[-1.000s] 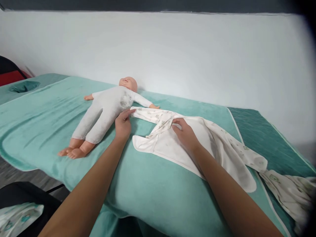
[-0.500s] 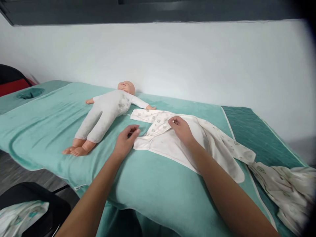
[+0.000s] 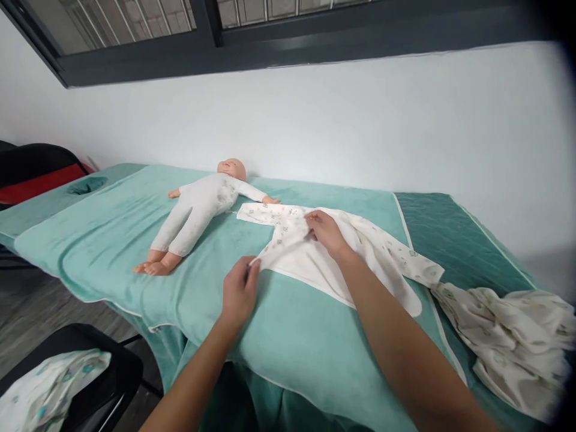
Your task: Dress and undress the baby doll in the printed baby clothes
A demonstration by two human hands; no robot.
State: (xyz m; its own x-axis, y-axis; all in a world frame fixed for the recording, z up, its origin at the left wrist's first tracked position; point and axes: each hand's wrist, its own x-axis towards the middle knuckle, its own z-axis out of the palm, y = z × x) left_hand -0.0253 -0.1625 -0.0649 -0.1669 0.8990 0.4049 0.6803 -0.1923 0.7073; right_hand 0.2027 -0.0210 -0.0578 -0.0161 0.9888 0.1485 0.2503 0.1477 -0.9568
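A white baby shirt (image 3: 306, 264) with small printed figures lies spread on the green-covered bed, its sleeves out to either side. My left hand (image 3: 240, 289) pinches the shirt's lower left corner between thumb and fingers and draws the cloth tight. On the upper middle of the shirt, my right hand (image 3: 326, 233) is closed, fingertips pinched on the cloth. A baby doll (image 3: 202, 201) in a white bodysuit lies on its back to the left, one hand close to the shirt's left sleeve.
The bed's green cover (image 3: 108, 240) reaches to the wall (image 3: 315, 126) below a dark window frame (image 3: 216, 48). Crumpled printed cloth (image 3: 508, 336) lies at the right. At the lower left, a black chair (image 3: 121, 366) bears another printed cloth (image 3: 54, 384).
My left hand has closed on the shirt's lower left corner and pulled it down and outward. My right hand stays at the shirt's middle. The view has tilted up, showing more window.
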